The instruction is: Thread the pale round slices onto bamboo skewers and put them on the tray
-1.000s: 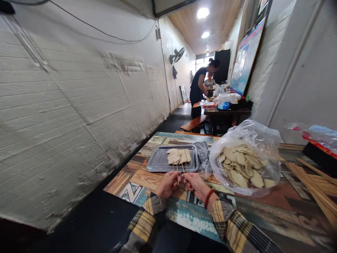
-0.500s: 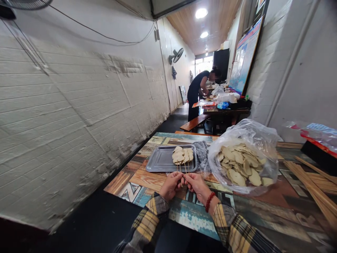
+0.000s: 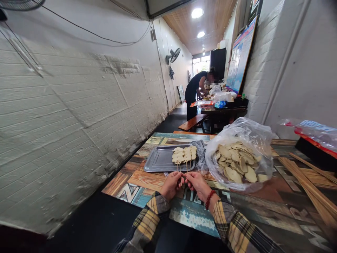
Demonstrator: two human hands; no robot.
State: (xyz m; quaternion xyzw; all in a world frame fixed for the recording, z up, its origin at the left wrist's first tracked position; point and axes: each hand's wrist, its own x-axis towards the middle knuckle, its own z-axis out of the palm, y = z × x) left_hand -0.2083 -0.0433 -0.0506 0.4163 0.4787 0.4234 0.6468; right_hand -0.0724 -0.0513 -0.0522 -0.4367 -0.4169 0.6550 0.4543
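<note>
Since the earliest frame, the skewered slices [image 3: 184,155] have shifted toward the right end of the metal tray [image 3: 158,159], and the co-worker [image 3: 193,89] in dark clothes has bent lower over the far table [image 3: 223,109]. The left hand [image 3: 170,185] pinches the lower ends of thin sticks [image 3: 186,166] between thumb and fingers; the right hand [image 3: 197,184], with a red bead bracelet [image 3: 210,199] at its wrist, pinches beside it, their fingertips almost meeting. The sticks run up from the fingers into the pale slices, which lie in rows over the tray. Just right of the tray sits a crumpled grey bundle [image 3: 201,154], then an open clear bag [image 3: 243,128] heaped with loose slices [image 3: 234,162]. Farther right, more sticks [image 3: 306,182] lie across the patterned tabletop [image 3: 147,178], near a black box [image 3: 312,151]. A wooden bench [image 3: 192,122] stands beyond.
</note>
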